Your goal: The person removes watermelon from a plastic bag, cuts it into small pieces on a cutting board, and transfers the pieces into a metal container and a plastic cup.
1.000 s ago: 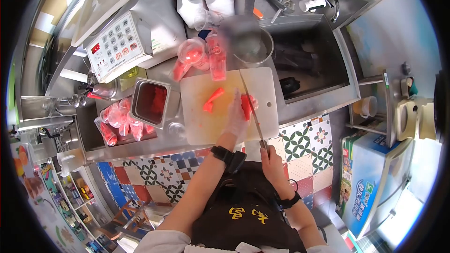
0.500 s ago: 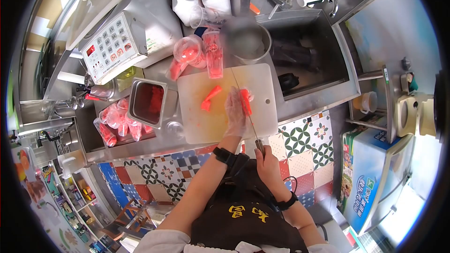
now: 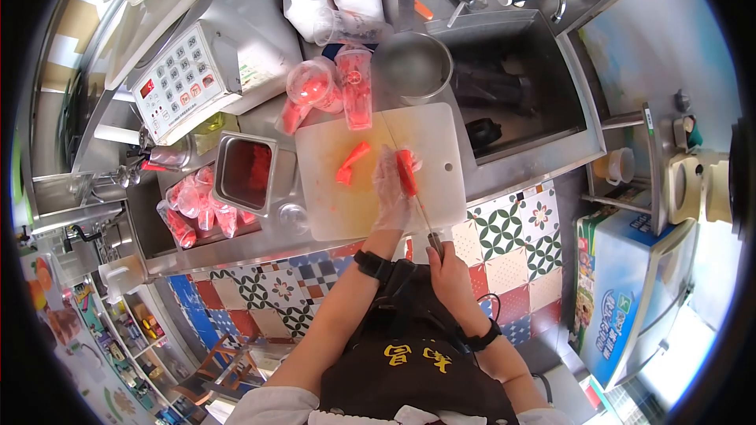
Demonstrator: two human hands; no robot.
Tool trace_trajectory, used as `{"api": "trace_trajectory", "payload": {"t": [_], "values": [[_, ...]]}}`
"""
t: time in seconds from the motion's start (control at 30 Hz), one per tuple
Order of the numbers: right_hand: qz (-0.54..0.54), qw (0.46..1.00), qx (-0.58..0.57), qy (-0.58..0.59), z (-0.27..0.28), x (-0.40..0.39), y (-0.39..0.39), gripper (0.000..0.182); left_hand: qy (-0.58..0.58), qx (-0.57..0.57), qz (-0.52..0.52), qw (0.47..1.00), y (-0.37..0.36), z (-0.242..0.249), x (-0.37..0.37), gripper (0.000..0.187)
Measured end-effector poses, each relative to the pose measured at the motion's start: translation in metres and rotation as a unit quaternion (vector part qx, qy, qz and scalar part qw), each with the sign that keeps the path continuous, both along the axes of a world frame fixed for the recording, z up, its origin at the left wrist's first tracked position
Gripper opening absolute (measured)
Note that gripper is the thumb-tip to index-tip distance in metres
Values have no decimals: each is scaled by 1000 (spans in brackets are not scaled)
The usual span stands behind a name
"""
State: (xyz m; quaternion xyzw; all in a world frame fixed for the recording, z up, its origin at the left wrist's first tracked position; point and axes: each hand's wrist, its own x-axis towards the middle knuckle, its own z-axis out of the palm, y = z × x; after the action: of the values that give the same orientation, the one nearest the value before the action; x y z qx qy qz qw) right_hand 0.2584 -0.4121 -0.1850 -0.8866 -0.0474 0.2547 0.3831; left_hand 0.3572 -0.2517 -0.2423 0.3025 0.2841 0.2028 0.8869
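Steel tabletop (image 3: pixel 264 116) by a sink (image 3: pixel 524 122), red chunk (image 3: pixel 406 173) on our cutting board (image 3: pixel 335 201) at the knife (image 3: pixel 434 242), gloved left hand (image 3: pixel 390 191) against the chunk, we can't tell if gripping, our right hand (image 3: pixel 450 274) clamped on the knife handle

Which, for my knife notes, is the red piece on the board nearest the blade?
The piece beside the gloved left hand; other red pieces lie farther left.

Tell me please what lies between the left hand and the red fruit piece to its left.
In the head view, only a bare, yellowish strip of cutting board separates the left hand from that fruit piece.
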Motion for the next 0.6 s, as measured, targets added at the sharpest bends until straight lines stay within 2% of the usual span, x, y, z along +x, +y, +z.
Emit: {"api": "trace_trajectory", "payload": {"t": [0.07, 0.17, 0.37, 0.47, 0.6], "values": [[7, 1000, -5, -5, -4, -2, 1, 30, 15, 20, 0, 1000, 0, 5, -1, 47], [0, 1000, -8, -12, -12, 0, 6, 25, 13, -56, -38, 998, 0, 6, -4, 47], [-2, 1000, -31, -4, -30, 8, 9, 25, 145, -17, -23, 989, -13, 42, -4, 44], [-1, 999, -33, -21, -40, 9, 11, 28, 158, -74, -20, 984, -13, 48, -3, 42], [9, 999, -37, -2, -37, 11, 16, 32, 157, -131, -16, 979, -5, 29, -4, 42]]}}
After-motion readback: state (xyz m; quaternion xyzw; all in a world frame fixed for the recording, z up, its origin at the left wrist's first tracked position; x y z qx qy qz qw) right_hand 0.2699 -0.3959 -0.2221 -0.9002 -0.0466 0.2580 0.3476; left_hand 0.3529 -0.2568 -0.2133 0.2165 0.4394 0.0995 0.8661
